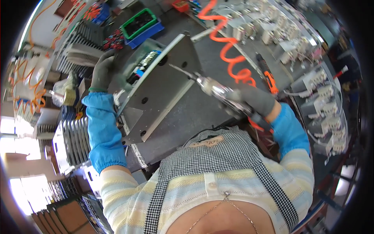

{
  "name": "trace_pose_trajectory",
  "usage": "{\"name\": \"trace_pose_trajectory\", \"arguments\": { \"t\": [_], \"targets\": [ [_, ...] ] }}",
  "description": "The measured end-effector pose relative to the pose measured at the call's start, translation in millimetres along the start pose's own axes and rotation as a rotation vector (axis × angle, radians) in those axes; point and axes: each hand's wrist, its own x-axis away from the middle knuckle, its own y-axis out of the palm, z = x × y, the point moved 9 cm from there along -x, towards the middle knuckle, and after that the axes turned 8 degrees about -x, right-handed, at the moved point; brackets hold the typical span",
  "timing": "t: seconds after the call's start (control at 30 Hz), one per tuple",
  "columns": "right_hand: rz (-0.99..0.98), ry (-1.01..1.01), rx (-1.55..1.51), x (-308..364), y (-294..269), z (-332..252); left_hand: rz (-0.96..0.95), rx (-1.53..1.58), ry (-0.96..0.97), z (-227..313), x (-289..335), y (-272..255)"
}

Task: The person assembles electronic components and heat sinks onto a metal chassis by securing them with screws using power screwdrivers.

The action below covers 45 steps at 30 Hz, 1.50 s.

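Note:
My right hand (pixel 255 102), in a grey glove, grips a silver pneumatic screwdriver (pixel 213 88). Its long thin bit points left at the grey metal panel (pixel 165 84), close to a round black spot. From this angle I cannot tell whether the tip touches. The panel stands tilted on the dark workbench (pixel 177 124), with several black round spots on its face. Beyond the panel's left edge, my gloved left hand (pixel 103 72) is raised beside a stack of grey plates (pixel 82 54). Its fingers look partly spread, and nothing shows in them.
Behind the panel sits a clear bin (pixel 136 58) with blue and white parts. Farther back are a green tray (pixel 139 22) and a blue tray. A coiled orange air hose (pixel 230 48) hangs overhead. An orange-and-black power screwdriver (pixel 267 74) lies right, near several metal assemblies (pixel 325 103).

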Motion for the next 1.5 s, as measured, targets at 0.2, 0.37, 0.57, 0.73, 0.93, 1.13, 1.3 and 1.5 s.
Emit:
{"name": "trace_pose_trajectory", "arguments": {
  "t": [0.2, 0.37, 0.57, 0.73, 0.93, 1.13, 1.3, 1.5],
  "targets": [
    [-0.187, -0.048, 0.212, -7.1, 38.8, -11.0, -0.092, 0.487, -0.124, 41.6, 31.2, 81.9],
    [-0.169, -0.080, 0.159, -42.3, 63.7, -20.4, -0.151, 0.326, -0.161, 36.9, 39.4, 77.6],
    [-0.242, -0.092, 0.096, -63.8, 74.2, -23.5, -0.240, 0.338, -0.129, 48.6, 42.3, 98.0],
    [-0.259, -0.086, 0.034, -71.1, 72.2, -21.5, -0.092, 0.437, -0.156, 48.1, 45.8, 96.7],
    [-0.486, 0.053, -0.572, -74.7, 81.2, -12.9, -0.116, 0.519, -0.045, 63.3, 45.2, 95.6],
    [-0.309, -0.083, -0.275, -78.4, 72.2, -8.4, -0.204, 0.536, -0.030, 63.1, 41.9, 104.7],
    [-0.270, -0.120, -0.005, -58.4, 73.3, -4.7, 0.139, 0.120, 0.065, 12.3, 5.2, 22.0],
    [-0.160, 0.037, 0.280, -52.0, 72.4, 43.3, -0.084, 0.106, -0.405, -64.8, 8.2, 28.7]
  ]
}}
